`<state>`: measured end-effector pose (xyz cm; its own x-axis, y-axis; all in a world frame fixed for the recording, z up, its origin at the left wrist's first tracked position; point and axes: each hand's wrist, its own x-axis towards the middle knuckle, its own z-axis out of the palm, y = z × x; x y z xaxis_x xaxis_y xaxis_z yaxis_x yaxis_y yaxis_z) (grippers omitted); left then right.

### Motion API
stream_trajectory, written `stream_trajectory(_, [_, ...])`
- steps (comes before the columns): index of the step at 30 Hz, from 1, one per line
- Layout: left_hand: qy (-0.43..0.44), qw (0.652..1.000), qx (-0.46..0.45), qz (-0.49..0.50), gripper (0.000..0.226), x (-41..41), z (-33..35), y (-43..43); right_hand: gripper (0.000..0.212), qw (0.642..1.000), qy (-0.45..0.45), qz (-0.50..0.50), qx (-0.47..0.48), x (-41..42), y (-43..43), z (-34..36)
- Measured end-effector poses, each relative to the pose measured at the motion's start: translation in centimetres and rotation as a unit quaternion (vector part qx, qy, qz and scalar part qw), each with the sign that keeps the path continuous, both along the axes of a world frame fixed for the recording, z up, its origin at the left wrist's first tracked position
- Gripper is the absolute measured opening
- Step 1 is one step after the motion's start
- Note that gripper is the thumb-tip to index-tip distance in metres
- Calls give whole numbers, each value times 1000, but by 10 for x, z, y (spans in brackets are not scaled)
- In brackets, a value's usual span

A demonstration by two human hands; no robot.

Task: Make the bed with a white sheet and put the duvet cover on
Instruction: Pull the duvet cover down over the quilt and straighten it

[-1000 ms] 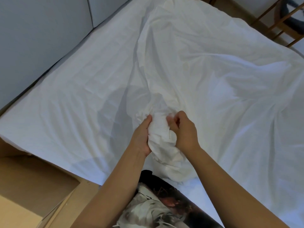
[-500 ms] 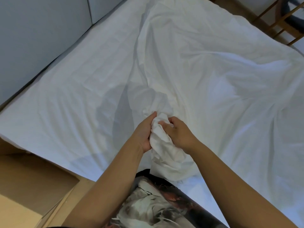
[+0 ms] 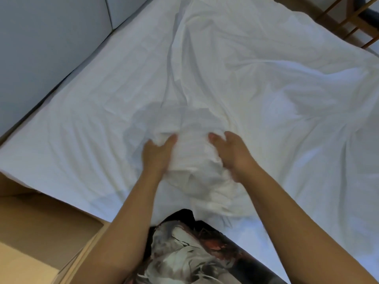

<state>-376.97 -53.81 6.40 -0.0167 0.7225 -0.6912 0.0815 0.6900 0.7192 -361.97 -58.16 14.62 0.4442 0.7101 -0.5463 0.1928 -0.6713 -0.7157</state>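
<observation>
Although motion blurs detail, the left hand (image 3: 158, 154) appears to grip a wad of the white sheet (image 3: 192, 158), which is spread across the bed (image 3: 30, 144). Right hand (image 3: 231, 154) flanks the wad, grasp indeterminate. Judged light, limp; take hems.

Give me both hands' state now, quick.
Left hand: grips the bunched white cloth.
Right hand: against the same bunch; grip blurred, cannot tell.
</observation>
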Motion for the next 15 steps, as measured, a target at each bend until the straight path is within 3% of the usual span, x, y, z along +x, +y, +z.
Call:
stream_trajectory(2, [135,990,37,-15,61,-22,-15,-1,25,997,57,-46,15,6,1,10])
stream_trajectory(6, [168,982,-29,-81,77,-12,-23,-6,21,1000,-2,-19,13,-4,1,8])
stream_trajectory(9, [281,949,52,-130,89,3,0,-8,18,1000,-18,-11,23,-11,-2,4])
stream_trajectory(11, [239,955,108,-138,73,12,13,-10,17,999,-24,-16,27,-13,-3,4])
stream_trajectory(13, [98,979,69,-166,53,26,31,-18,15,999,-37,-16,35,-16,-3,5])
stream_trajectory(15, [27,987,64,-142,42,39,45,-26,22,999,-33,-18,34,-20,-3,8])
